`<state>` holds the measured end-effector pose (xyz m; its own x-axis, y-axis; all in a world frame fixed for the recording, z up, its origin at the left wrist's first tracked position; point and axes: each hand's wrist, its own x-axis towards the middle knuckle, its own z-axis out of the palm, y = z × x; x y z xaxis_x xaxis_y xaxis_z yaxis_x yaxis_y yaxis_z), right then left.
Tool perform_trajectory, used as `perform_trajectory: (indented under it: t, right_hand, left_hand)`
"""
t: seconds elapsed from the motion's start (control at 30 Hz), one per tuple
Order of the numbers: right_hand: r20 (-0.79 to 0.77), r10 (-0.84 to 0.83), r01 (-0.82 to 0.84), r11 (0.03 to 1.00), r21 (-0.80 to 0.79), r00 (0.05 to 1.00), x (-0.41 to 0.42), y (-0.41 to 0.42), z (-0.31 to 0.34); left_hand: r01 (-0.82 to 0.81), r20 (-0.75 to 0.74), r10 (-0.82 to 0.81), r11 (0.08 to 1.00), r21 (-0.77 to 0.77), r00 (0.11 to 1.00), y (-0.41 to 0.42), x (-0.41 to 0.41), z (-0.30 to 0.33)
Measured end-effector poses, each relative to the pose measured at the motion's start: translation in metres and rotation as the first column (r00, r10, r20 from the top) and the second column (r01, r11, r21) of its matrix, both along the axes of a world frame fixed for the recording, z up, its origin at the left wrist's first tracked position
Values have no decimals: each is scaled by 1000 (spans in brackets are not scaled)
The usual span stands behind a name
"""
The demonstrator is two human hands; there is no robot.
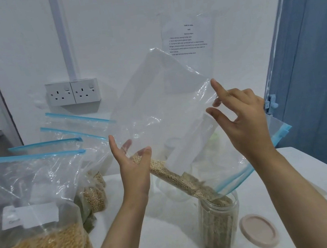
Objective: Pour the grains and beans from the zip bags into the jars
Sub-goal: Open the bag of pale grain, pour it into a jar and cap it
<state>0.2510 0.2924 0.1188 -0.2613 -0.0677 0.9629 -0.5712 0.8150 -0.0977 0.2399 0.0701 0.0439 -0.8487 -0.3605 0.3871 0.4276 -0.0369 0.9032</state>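
Clear zip bag w/ blue seal strip [162, 107] hangs tipped over open clear plastic jar [219, 221] on white table [164, 239]; pale grain streams from its low corner into jar, nearly full; left hand [132, 166] cups bag's underside, fingers relaxed; right hand [239, 113] pinches upper edge; pour mid-way; next, judged: ease off before overflow, then pink round lid [258, 230] on.

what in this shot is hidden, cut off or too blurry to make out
Head view only:
- Notice on the wall: print too small to read.
- Label on the yellow-grain bag: writing blurred; the bag is cut off by the left edge.
- Containers behind the tilted zip bag: only hazy outlines through the plastic.
- Jar: fill level near the mouth is hidden by falling grain.
- Rear bags: contents partly hidden by the front bag.
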Motion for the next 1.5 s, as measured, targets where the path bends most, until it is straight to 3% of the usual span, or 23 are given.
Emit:
perform_trajectory:
  t: [1.5]
  right_hand:
    - [77, 67, -60, 993, -97, 995, 1, 6, -1]
  left_hand:
    - [10, -51, -10, 1000, 4, 999, 6, -7, 8]
